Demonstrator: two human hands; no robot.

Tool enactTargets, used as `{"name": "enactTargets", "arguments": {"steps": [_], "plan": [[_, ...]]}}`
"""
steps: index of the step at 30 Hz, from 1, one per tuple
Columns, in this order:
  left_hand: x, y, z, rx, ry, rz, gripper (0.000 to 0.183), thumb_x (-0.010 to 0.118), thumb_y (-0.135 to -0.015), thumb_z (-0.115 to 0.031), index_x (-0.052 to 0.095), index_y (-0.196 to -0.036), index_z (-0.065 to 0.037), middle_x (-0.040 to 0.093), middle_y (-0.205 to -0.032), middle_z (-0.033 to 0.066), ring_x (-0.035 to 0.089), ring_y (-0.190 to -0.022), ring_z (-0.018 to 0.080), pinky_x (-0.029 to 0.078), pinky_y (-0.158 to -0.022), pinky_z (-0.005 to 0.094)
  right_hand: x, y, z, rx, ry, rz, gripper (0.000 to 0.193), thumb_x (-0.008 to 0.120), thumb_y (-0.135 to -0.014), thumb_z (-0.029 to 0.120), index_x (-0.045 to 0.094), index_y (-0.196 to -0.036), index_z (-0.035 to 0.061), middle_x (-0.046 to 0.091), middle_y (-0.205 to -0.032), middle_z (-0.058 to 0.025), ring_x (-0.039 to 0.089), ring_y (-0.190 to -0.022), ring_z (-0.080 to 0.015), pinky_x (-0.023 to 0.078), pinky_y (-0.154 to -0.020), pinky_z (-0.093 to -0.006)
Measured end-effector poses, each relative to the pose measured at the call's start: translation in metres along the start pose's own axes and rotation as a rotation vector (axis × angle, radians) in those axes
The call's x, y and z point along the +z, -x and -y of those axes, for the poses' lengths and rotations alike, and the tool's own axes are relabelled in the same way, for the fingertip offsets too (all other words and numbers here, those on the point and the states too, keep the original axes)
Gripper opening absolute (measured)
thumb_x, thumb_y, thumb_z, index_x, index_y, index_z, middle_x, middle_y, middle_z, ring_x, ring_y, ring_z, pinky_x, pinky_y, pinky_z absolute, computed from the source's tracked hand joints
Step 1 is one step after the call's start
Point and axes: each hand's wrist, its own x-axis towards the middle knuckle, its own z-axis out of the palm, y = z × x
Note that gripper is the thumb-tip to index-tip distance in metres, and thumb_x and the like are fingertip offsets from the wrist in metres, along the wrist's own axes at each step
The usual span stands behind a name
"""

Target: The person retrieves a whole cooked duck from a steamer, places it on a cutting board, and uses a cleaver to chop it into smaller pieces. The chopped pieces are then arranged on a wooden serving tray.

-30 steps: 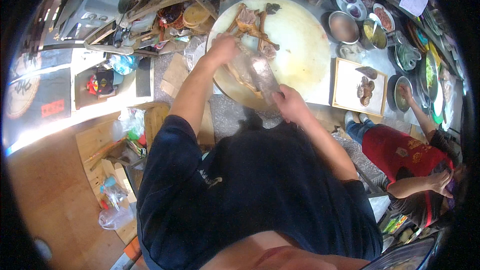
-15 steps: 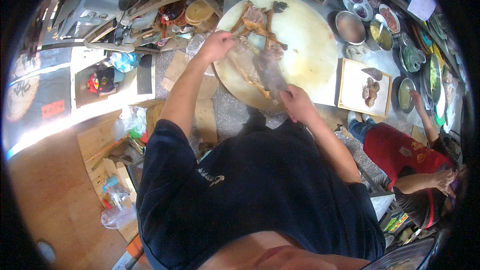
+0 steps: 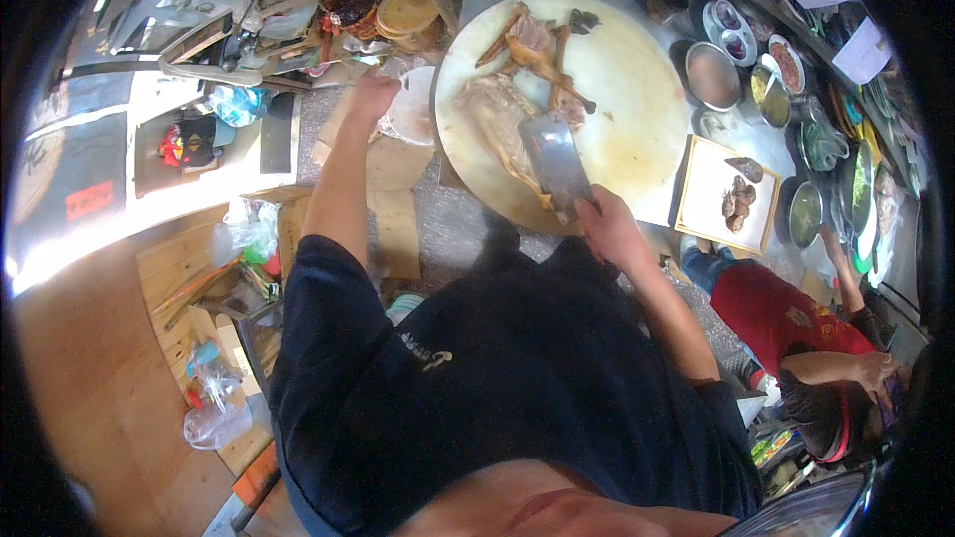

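My right hand (image 3: 609, 227) is wrapped round the handle of a cleaver (image 3: 557, 161), its broad metal blade lying over the near part of a large round chopping board (image 3: 637, 89). Beside the blade's left side is a pale, flattened piece of poultry carcass (image 3: 494, 119). Brownish poultry pieces with leg bones (image 3: 537, 52) lie behind it, with a small dark piece (image 3: 584, 20) at the far edge. My left hand (image 3: 376, 97) is off the board, fingers closed, next to a white round tub (image 3: 413, 111); what it holds, if anything, cannot be made out.
A wood-framed tray (image 3: 726, 194) with dark brown pieces sits right of the board. Several bowls (image 3: 712, 75) of food line the far right. A co-worker in a red apron (image 3: 771, 303) stands at the right. Yellow-lidded tubs (image 3: 407, 12) stand far left of the board.
My left hand has left the poultry and moved left off the board to beside the white tub. The cleaver has turned so its broad face shows more.
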Motion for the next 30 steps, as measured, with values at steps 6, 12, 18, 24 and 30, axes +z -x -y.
{"name": "enactTargets", "arguments": {"steps": [6,12,18,24,30], "plan": [[0.05,0.061,-0.073,0.855,-0.278,0.052,0.042,0.073,-0.098,-0.028,0.072,-0.134,-0.005,0.07,-0.13,0.0187,0.066,-0.123,0.0397,0.053,-0.108,0.0481,0.002,0.006,0.003,-0.051,-0.044,0.01,0.025,0.058,-0.113,0.024,0.054,-0.098,0.0041,0.052,-0.061,-0.0051,0.052,-0.044,-0.016,0.041,-0.039,-0.0344],[0.073,0.09,-0.124,0.726,-0.677,0.302,0.041,0.08,-0.093,-0.025,0.071,-0.126,-0.004,0.063,-0.129,0.0176,0.061,-0.123,0.04,0.051,-0.106,0.0509,0.004,0.0,-0.007,-0.116,0.075,-0.054,0.028,0.061,-0.111,0.026,0.055,-0.1,0.001,0.057,-0.064,-0.0106,0.056,-0.046,-0.0203,0.045,-0.044,-0.039],[0.073,0.063,-0.138,0.667,-0.876,0.577,0.034,0.078,-0.092,-0.029,0.071,-0.111,-0.001,0.069,-0.109,0.0231,0.07,-0.107,0.0402,0.056,-0.094,0.0503,0.008,-0.008,-0.02,-0.211,0.118,-0.086,0.03,0.059,-0.111,0.027,0.058,-0.103,-0.0017,0.063,-0.069,-0.0173,0.061,-0.049,-0.026,0.049,-0.048,-0.0429],[0.069,0.053,-0.161,0.528,-0.791,0.864,0.03,0.075,-0.089,-0.024,0.07,-0.076,0.002,0.067,-0.063,0.0206,0.071,-0.063,0.0386,0.058,-0.065,0.0491,0.011,-0.008,-0.02,-0.231,0.117,-0.091,0.029,0.059,-0.11,0.026,0.059,-0.104,-0.0022,0.068,-0.079,-0.0233,0.065,-0.059,-0.0332,0.051,-0.055,-0.0459],[0.074,0.043,-0.152,0.766,-0.987,0.865,0.026,0.073,-0.087,-0.023,0.073,-0.082,0.002,0.069,-0.069,0.0227,0.071,-0.067,0.0387,0.057,-0.066,0.05,0.008,0.0,-0.005,-0.23,0.166,-0.103,0.028,0.059,-0.107,0.023,0.063,-0.11,-0.0048,0.071,-0.1,-0.0364,0.068,-0.1,-0.0571,0.055,-0.088,-0.0596]]}}
